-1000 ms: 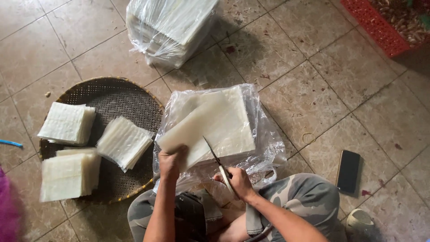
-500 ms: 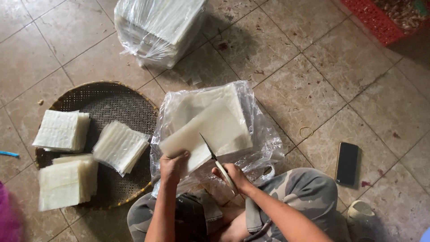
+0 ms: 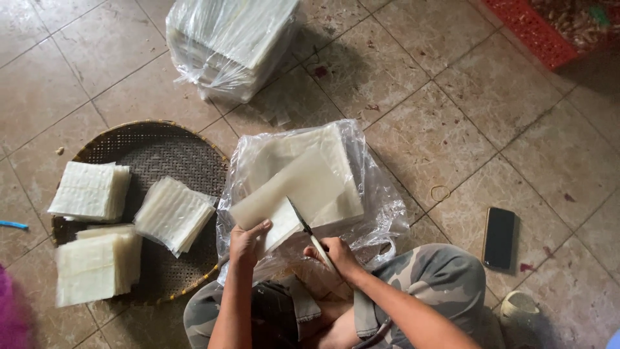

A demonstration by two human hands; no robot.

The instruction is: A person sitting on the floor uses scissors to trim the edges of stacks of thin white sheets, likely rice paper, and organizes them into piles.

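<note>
Right hand (image 3: 337, 253) closed around the handle of a knife (image 3: 307, 232), blade angled up and to the left, tip resting in the near edge of a stack of white sheets (image 3: 303, 184). Left hand (image 3: 247, 240) pinching the near left corner of the top sheets, thumb on top, fingers curled beneath, corner lifted slightly off the rest of the stack. Stack lying on an opened clear plastic bag (image 3: 381, 207), spread on the tiled floor (image 3: 452, 129) directly in front of the knees. Trousers in a camouflage pattern (image 3: 433, 278) visible at the near edge, legs folded. To the left of the bag, touching its edge, a round woven tray (image 3: 155, 145) holding three smaller piles of cut white squares: one at the far left (image 3: 90, 192), one tilted near the middle (image 3: 173, 214), one at the near left (image 3: 97, 264). At the far side, well apart from the hands, a second bundle of white sheets wrapped in clear plastic (image 3: 226, 42). To the right, a dark phone (image 3: 499, 237) lying flat on the floor, with a rubber band (image 3: 440, 192) just beyond it. A red crate (image 3: 536, 29) in the far right corner. A light-coloured shoe (image 3: 520, 310) at the near right, partly cut off by the frame.
</note>
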